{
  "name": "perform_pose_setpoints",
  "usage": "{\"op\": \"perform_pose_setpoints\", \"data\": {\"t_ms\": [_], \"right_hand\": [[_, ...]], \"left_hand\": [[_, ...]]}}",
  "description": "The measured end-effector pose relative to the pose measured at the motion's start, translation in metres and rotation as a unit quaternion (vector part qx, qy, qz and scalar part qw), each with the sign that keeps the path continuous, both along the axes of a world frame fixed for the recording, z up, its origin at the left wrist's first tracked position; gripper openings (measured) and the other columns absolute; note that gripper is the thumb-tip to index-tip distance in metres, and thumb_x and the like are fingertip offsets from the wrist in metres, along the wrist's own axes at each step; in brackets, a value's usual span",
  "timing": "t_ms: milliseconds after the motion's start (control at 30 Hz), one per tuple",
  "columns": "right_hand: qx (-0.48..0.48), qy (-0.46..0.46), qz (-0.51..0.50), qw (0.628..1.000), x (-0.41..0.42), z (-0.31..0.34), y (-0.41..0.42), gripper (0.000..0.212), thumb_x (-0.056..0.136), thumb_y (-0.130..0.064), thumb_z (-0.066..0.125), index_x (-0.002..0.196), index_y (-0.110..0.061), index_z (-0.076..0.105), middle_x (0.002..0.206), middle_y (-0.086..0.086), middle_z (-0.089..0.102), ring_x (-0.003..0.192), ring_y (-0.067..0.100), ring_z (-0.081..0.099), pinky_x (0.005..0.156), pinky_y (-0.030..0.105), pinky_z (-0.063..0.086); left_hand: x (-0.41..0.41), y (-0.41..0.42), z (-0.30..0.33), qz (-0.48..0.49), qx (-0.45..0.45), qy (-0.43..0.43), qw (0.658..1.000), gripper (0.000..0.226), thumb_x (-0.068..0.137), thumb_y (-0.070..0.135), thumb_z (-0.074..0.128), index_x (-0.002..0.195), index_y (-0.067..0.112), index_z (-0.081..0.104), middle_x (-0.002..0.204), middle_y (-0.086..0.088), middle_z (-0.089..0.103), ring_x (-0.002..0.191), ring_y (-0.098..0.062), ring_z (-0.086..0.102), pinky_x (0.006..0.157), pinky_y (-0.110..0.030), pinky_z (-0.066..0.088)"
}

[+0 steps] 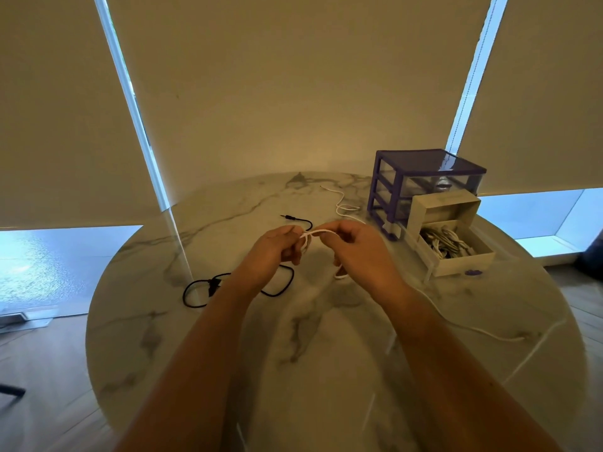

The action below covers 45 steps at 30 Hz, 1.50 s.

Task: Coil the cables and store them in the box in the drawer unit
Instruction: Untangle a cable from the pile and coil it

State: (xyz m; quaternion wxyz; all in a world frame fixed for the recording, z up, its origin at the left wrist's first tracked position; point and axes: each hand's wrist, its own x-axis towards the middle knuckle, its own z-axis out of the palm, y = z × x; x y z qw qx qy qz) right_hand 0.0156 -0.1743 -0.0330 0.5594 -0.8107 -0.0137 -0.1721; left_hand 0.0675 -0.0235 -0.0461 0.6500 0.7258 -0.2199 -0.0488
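Above the middle of the round marble table (326, 353), my left hand (277, 249) and my right hand (355, 246) both pinch a white cable (315, 232) stretched between them. Its loose tail runs under my right forearm and ends near the table's right side. A black audio cable (195, 290) lies on the table behind my left arm, its plug pointing away. The purple drawer unit (424, 187) stands at the back right. An open white box (456, 246) holding coiled cables sits in its pulled-out bottom drawer.
Another white cable (342, 207) lies curled on the table left of the drawer unit. Roller blinds cover the windows behind the table. Wooden floor shows around the table's edge.
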Motion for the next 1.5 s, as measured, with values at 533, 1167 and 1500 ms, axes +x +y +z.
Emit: {"op": "perform_pose_setpoints", "data": {"t_ms": [533, 1167, 1500], "right_hand": [[0.012, 0.037, 0.064, 0.997, 0.001, -0.001, -0.012, 0.036, 0.094, -0.039, 0.053, 0.086, -0.009, 0.072, 0.045, -0.026, 0.05, 0.05, -0.012, 0.048, 0.056, 0.008, 0.035], [-0.234, -0.037, 0.077, 0.968, 0.01, -0.028, 0.018, 0.022, 0.096, -0.037, 0.053, 0.099, -0.021, 0.069, 0.07, -0.013, 0.054, 0.06, -0.001, 0.047, 0.061, 0.018, 0.036], [-0.182, -0.053, -0.047, 0.981, 0.002, -0.014, 0.0, 0.031, 0.086, -0.04, 0.056, 0.06, -0.023, 0.053, 0.053, -0.007, 0.05, 0.054, 0.008, 0.046, 0.058, 0.03, 0.038]], "left_hand": [[0.009, 0.027, 0.01, -0.027, -0.431, 0.261, 0.863, 0.039, 0.095, 0.026, 0.047, 0.06, 0.02, 0.032, 0.053, 0.006, 0.028, 0.049, -0.008, 0.039, 0.081, -0.03, 0.044], [0.005, 0.02, 0.009, 0.01, -0.309, 0.132, 0.942, 0.027, 0.104, 0.037, 0.031, 0.101, 0.026, 0.055, 0.126, 0.009, 0.064, 0.115, -0.004, 0.061, 0.095, -0.028, 0.037], [0.001, 0.008, -0.002, 0.099, -0.09, -0.022, 0.991, 0.03, 0.101, 0.031, 0.045, 0.108, 0.015, 0.069, 0.1, 0.003, 0.074, 0.097, -0.005, 0.068, 0.085, -0.011, 0.047]]}}
